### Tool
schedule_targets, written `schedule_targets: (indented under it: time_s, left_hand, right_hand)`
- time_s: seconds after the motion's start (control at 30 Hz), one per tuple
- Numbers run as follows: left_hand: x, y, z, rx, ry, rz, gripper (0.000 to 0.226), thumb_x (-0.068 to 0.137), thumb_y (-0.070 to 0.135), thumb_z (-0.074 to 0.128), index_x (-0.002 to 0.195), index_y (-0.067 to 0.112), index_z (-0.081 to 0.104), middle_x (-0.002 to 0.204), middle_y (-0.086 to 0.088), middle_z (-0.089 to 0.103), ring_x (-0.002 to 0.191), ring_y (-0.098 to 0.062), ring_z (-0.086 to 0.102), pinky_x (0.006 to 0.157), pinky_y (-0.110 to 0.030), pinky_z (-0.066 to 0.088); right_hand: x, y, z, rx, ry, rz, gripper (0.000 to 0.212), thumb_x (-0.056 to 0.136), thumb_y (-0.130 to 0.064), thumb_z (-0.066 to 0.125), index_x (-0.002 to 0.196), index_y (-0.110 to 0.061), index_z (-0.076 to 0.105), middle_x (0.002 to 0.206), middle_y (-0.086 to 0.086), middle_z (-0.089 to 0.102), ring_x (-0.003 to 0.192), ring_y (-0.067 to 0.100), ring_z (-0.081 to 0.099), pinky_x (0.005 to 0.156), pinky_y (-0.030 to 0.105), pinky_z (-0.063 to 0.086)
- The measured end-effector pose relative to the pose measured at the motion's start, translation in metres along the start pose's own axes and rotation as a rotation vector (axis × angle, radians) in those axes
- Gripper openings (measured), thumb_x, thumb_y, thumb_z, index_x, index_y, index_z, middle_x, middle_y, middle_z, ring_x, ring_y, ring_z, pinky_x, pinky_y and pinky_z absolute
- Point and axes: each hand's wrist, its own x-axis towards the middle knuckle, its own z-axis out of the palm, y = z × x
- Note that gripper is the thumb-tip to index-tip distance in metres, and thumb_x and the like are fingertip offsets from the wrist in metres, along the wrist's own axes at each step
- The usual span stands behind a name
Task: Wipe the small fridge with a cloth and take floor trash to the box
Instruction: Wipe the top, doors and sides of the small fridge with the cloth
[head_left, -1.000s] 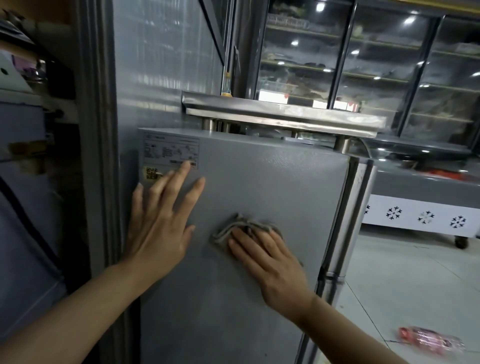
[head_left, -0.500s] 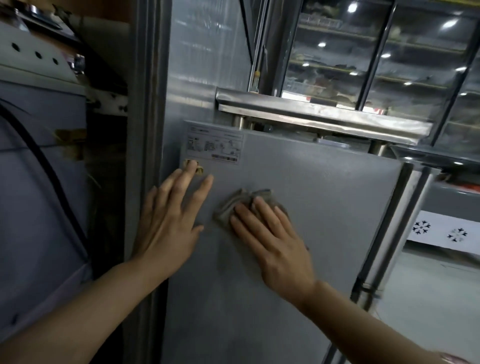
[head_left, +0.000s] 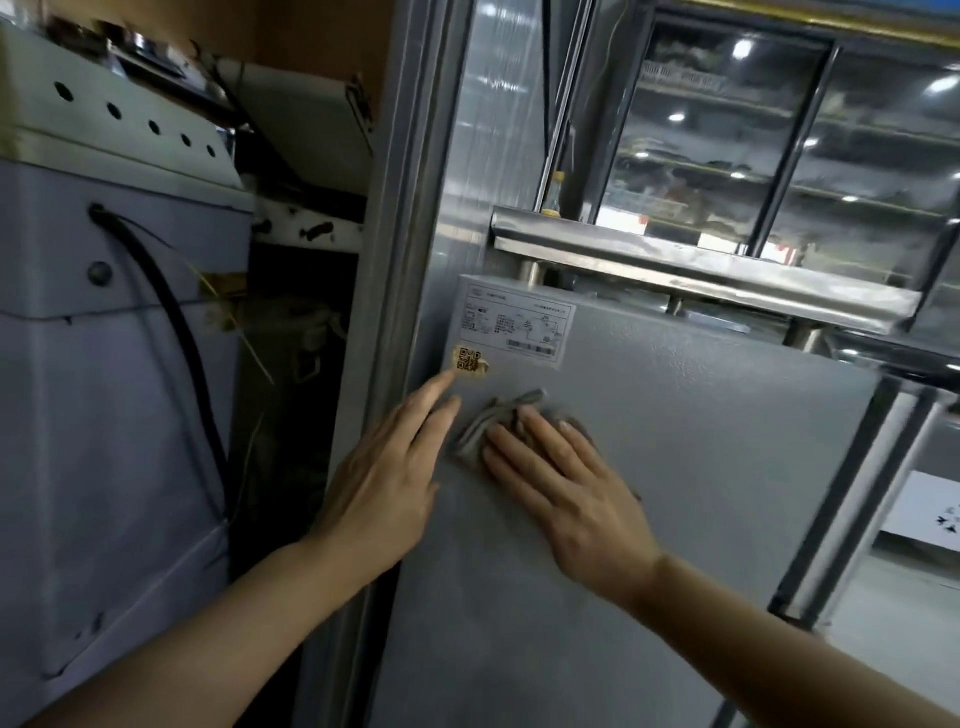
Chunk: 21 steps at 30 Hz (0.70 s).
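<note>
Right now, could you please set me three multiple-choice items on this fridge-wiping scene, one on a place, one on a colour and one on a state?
1. Where is the cloth?
A. on the floor
B. against the side of the fridge, under the right hand
C. on the steel shelf

2. What colour is the small torn sticker below the white label?
A. yellow
B. blue
C. green

3. How is the left hand?
A. clenched in a fist
B. gripping the cloth
C. flat on the fridge, fingers straight

Answers:
1 B: the right hand's fingers press the grey cloth against the fridge side.
2 A: the sticker is yellowish with a dark square code.
3 C: the left hand lies open beside the cloth and holds nothing.
</note>
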Motion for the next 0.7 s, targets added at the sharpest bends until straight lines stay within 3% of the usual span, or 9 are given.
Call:
schedule_targets:
  time_s: [0.07,0.13,0.3,0.47,0.7]
  left_hand:
    - [-0.001,-0.001,-0.002,-0.084,0.027,-0.025,0.078,0.076,0.002,0.07,0.144,0.014,0.031,0.154,0.007,0.02,0.133,-0.017,0.039,0.1,-0.026,0.04]
    - [0.0,-0.002,-0.003,-0.161,0.06,-0.055,0.077,0.079,0.002,0.067,0.144,0.016,0.03,0.15,0.004,0.028,0.128,-0.018,0.043,0.1,-0.027,0.04]
    - [-0.006,-0.002,0.002,-0.264,0.118,-0.174,0.078,0.079,0.005,0.068,0.143,0.018,0.026,0.138,0.0,0.041,0.117,-0.004,0.046,0.092,-0.016,0.036]
    - [-0.024,-0.01,0.012,-0.21,0.167,-0.198,0.068,0.074,0.002,0.07,0.133,0.012,0.038,0.12,-0.004,0.047,0.106,-0.01,0.051,0.083,-0.018,0.038]
    - [-0.055,-0.009,0.024,-0.157,0.095,-0.266,0.064,0.074,0.0,0.068,0.13,0.013,0.039,0.122,-0.006,0.044,0.103,-0.02,0.056,0.079,-0.025,0.047]
  right_hand:
    - [0.01,0.007,-0.008,-0.032,-0.031,-0.026,0.052,0.089,-0.019,0.036,0.14,-0.012,0.04,0.147,0.006,0.039,0.138,0.034,0.028,0.11,0.051,0.03]
    - [0.038,0.016,-0.02,-0.04,0.019,0.068,0.052,0.088,-0.02,0.038,0.139,-0.01,0.043,0.145,0.009,0.043,0.137,0.038,0.03,0.11,0.052,0.03]
    - [0.095,0.023,-0.03,0.012,0.156,0.256,0.047,0.094,-0.023,0.047,0.139,-0.01,0.044,0.148,0.012,0.038,0.14,0.04,0.021,0.116,0.047,0.014]
    - [0.071,-0.002,0.002,-0.052,0.106,0.063,0.05,0.092,-0.025,0.041,0.14,-0.014,0.044,0.147,0.008,0.04,0.14,0.039,0.023,0.115,0.051,0.018]
    - [-0.008,-0.07,0.053,-0.05,-0.12,-0.198,0.05,0.089,-0.023,0.038,0.137,-0.016,0.047,0.145,0.003,0.044,0.138,0.031,0.029,0.114,0.046,0.025]
